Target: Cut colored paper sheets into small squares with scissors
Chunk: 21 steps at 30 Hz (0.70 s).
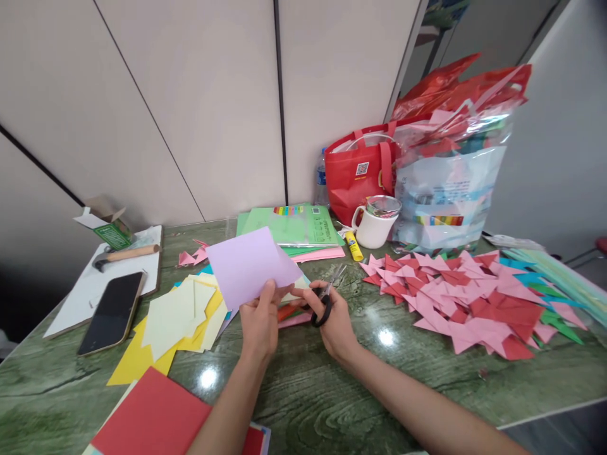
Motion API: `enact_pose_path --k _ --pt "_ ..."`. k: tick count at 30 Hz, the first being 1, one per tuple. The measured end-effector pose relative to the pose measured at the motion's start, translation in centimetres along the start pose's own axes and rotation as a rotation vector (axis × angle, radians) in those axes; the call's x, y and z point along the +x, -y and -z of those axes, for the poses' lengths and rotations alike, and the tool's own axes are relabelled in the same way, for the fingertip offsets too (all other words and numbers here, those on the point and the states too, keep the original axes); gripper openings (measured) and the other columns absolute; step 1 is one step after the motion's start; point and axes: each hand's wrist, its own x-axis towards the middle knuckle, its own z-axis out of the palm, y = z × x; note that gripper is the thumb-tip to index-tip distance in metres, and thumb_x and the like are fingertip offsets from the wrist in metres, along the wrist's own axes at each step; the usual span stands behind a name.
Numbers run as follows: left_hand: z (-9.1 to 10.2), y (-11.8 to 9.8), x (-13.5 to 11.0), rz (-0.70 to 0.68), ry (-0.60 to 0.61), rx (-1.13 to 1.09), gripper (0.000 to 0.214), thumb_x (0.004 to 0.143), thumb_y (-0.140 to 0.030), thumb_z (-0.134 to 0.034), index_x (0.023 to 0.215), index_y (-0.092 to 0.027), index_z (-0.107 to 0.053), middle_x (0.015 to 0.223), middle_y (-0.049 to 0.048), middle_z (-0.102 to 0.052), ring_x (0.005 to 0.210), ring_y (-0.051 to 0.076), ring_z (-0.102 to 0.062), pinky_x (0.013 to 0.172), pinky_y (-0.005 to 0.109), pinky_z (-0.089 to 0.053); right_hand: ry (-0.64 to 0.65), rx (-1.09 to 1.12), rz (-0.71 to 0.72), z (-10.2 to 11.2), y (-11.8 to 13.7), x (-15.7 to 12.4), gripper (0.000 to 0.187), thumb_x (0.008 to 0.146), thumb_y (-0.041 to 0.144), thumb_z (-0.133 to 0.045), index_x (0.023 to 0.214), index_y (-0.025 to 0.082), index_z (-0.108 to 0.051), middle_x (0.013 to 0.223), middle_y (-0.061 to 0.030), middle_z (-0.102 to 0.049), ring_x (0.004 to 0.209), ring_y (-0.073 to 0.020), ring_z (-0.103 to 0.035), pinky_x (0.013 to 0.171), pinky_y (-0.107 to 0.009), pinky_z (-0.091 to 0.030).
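Red paper (149, 411) lies lower left; mid-frame, our left grip (260, 322) pinches a lilac sheet (249, 264), which scissors (327, 301) held in our right grip (338, 325) could nick if they swing.

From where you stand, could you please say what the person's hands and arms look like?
The left hand and right hand are ungloved, with no watch or bracelet showing. Both forearms are bare, with no sleeve in view.

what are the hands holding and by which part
The left hand holds the purple paper by its near edge, thumb on top; the right hand holds the scissors by their black handles.
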Motion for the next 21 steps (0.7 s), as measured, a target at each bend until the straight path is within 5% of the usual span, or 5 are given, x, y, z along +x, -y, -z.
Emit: enact_pose_path --k 7,13,16,21 --pt "0.1 0.8 -0.5 0.127 0.075 0.149 0.021 0.06 -0.022 -0.066 0.077 -0.012 -0.061 0.072 0.0054 -0.066 0.069 0.017 -0.062 0.069 0.034 -0.05 -0.269 0.033 0.07 1.3 0.0 1.2 0.037 0.058 0.031 -0.072 0.084 0.02 -0.047 0.067 0.0045 -0.053 0.057 -0.0112 -0.056 0.056 -0.027 -0.047" --pt "0.3 0.8 -0.4 0.132 0.129 0.185 0.035 0.062 -0.025 -0.066 0.096 -0.018 -0.058 0.092 0.006 -0.065 0.08 0.018 -0.062 0.073 0.034 -0.051 -0.292 -0.187 0.248 1.4 0.3 1.1 0.03 0.063 0.03 -0.069 0.086 0.019 -0.052 0.067 0.0041 -0.05 0.056 -0.0092 -0.05 0.051 -0.021 -0.041" --pt "0.3 0.4 0.0 0.012 -0.007 0.183 0.036 0.061 -0.025 -0.067 0.095 -0.017 -0.058 0.09 0.0048 -0.065 0.079 0.018 -0.062 0.075 0.035 -0.05 -0.122 -0.231 0.209 1.0 0.9 0.5 0.028 0.066 0.031 -0.067 0.087 0.019 -0.054 0.067 0.0022 -0.055 0.061 -0.0129 -0.055 0.058 -0.025 -0.043" --pt "0.5 -0.4 0.6 -0.129 -0.148 0.139 0.029 0.065 -0.027 -0.064 0.091 -0.017 -0.058 0.085 0.0029 -0.065 0.077 0.017 -0.063 0.077 0.037 -0.05 0.475 -0.22 -0.127 0.0 1.2 -1.2 0.036 0.06 0.03 -0.071 0.089 0.02 -0.051 0.064 0.0022 -0.059 0.056 -0.013 -0.053 0.054 -0.025 -0.041"
